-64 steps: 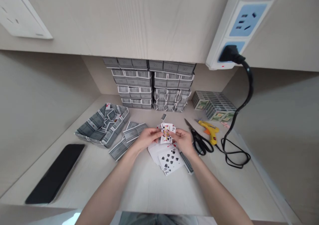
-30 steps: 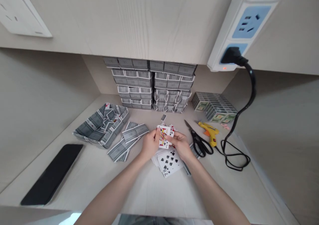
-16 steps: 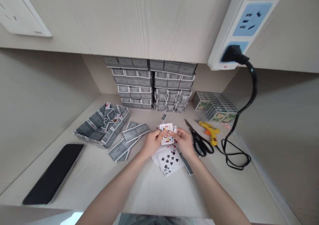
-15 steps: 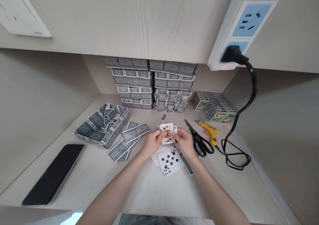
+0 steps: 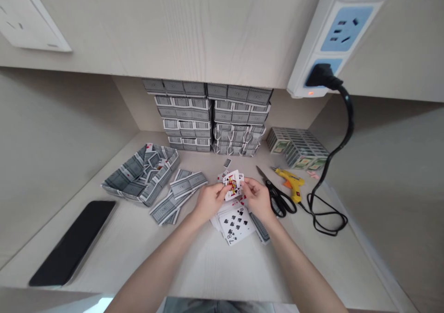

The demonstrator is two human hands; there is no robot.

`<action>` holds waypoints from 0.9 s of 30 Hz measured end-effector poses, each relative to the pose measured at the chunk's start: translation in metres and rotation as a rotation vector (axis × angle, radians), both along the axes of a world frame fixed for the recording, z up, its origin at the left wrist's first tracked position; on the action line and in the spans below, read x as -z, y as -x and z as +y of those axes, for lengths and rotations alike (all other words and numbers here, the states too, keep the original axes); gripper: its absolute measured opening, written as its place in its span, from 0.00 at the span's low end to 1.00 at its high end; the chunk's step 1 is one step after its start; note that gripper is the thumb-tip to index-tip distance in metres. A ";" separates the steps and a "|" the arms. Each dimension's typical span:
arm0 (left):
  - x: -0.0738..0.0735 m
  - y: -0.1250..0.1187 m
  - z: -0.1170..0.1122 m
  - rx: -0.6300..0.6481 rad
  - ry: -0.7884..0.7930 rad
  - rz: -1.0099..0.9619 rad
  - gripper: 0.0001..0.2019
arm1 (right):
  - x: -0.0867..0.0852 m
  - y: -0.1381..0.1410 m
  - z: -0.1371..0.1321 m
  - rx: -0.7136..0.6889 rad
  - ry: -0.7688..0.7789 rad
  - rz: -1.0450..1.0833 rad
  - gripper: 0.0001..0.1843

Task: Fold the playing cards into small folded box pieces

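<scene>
A jack playing card (image 5: 231, 181) is pinched in my left hand (image 5: 210, 199), thumb across its face. My right hand (image 5: 256, 197) closes its fingertips on the edge of a ten card (image 5: 242, 177), which shows partly from behind the jack. Below both hands lies a loose pile of face-up cards (image 5: 236, 227), an eight of spades on top. Other cards peek out under the fingers, mostly hidden. Beside my right wrist are folded card strips (image 5: 260, 230), partly covered by the forearm.
To the left are folded card strips (image 5: 189, 185), a tray made of cards (image 5: 147, 197) and a black phone (image 5: 74, 241). Scissors (image 5: 279, 199), a yellow glue gun (image 5: 292, 183) and its cord lie right. Card-built boxes (image 5: 239, 114) are stacked behind, near wrapped card packs (image 5: 301, 146).
The jack has tilted and shifted slightly left with my left hand. My right thumb has come off its face, and my right fingers sit at the right edge.
</scene>
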State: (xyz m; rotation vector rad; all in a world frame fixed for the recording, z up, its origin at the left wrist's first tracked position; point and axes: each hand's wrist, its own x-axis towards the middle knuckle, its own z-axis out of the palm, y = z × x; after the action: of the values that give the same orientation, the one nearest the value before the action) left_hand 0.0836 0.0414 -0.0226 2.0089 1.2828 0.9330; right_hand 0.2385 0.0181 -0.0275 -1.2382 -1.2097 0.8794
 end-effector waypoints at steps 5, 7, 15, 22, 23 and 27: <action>-0.006 -0.005 -0.011 0.091 -0.152 0.079 0.19 | 0.004 0.008 -0.008 0.194 -0.098 -0.402 0.14; -0.006 -0.008 -0.014 0.122 -0.215 0.085 0.17 | 0.007 0.013 -0.011 0.296 -0.113 -0.589 0.15; 0.000 -0.012 -0.012 0.020 -0.098 0.120 0.19 | 0.003 0.008 -0.003 0.168 -0.085 -0.237 0.16; 0.001 -0.013 -0.014 0.083 -0.115 0.147 0.18 | 0.000 0.000 -0.001 0.114 -0.084 -0.306 0.15; 0.002 -0.014 -0.015 0.098 -0.139 0.154 0.18 | 0.001 0.001 -0.002 0.133 -0.095 -0.373 0.14; 0.003 -0.015 -0.018 0.138 -0.212 0.184 0.16 | 0.008 0.009 -0.006 0.249 -0.069 -0.659 0.15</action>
State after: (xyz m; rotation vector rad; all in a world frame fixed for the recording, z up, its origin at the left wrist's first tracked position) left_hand 0.0984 0.0233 -0.0255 2.3626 1.1617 0.8653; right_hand 0.2292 0.0124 -0.0356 -1.6442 -1.5320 0.2369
